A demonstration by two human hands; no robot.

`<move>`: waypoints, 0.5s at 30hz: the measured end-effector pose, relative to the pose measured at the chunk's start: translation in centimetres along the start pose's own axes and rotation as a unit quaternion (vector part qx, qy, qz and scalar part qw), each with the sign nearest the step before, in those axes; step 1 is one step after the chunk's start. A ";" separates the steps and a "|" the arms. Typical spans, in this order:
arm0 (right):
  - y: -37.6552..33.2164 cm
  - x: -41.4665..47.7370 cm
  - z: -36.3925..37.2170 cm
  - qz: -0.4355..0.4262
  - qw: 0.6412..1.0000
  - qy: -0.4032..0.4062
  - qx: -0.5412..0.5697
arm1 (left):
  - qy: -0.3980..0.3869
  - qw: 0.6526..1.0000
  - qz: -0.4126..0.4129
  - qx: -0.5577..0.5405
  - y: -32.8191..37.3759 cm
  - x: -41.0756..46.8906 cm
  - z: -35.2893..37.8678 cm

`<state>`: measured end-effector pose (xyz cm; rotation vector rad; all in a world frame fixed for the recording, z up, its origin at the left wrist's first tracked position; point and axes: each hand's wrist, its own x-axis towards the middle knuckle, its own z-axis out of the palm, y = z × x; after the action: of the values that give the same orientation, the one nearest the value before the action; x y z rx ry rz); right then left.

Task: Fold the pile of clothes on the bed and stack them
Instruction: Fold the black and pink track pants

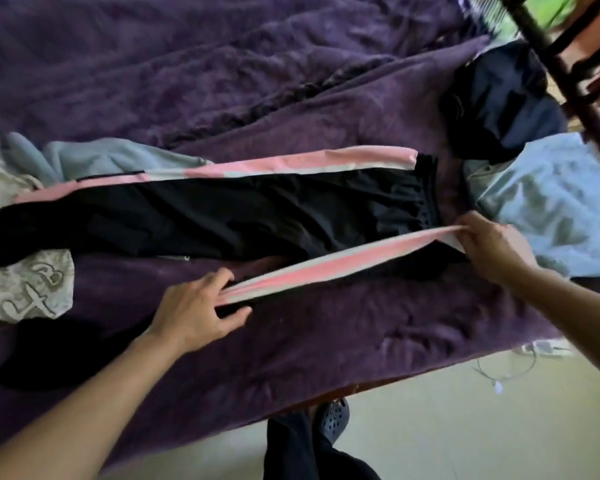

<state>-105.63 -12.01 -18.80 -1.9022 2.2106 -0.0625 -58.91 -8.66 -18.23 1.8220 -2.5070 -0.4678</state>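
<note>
- At the lower edge, beside the bed, a dark perforated shoe [333,417] and a black trouser leg [291,448] are seen on the pale floor [465,427]; a thin cable [506,370] lies on the floor near the bed's corner.
- Left hand [194,306]: the near pink stripe [326,268] of the black track pants [239,216] is gripped at its left end; the cloth passes between thumb and fingers.
- Right hand [489,244]: the same stripe is pinched at its waistband end, fingers curled over the edge; the stripe is drawn straight between the two hands.
- Track pants: laid lengthwise across the purple blanket [361,341]; waistband to the right, leg ends to the left; a far pink stripe [257,166] runs along the far edge.
- A black garment [49,355] lies on the blanket left of the left forearm; a grey printed garment [21,285] lies just beyond it, partly covered by the leg ends.
- A crumpled pale blue garment [94,161] touches the far stripe at the left.
- A light blue garment [561,209] lies just beyond the right hand; a dark navy garment [499,98] overlaps its far edge.
- Farthest: rumpled blanket; a dark frame bar [568,74] crosses the upper right corner.
</note>
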 end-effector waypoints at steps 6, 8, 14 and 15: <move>-3.1 11.4 -1.1 0.038 0.999 0.020 0.002 | 0.040 0.985 -0.121 -0.112 -7.6 12.7 -2.8; -4.0 14.6 0.0 0.053 0.998 0.019 -0.015 | 0.029 0.981 -0.138 -0.131 -9.9 16.9 -2.6; -4.1 21.0 5.1 0.112 0.992 -0.006 -0.060 | -0.109 0.953 -0.237 -0.152 -14.7 25.3 1.4; -3.8 21.5 6.1 0.122 0.991 -0.006 -0.062 | -0.122 0.945 -0.263 -0.154 -15.4 26.0 2.5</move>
<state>-103.65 -32.98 -27.10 -1.6685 2.4727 0.1291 -53.51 -36.61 -28.73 2.3952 -1.8749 -1.0849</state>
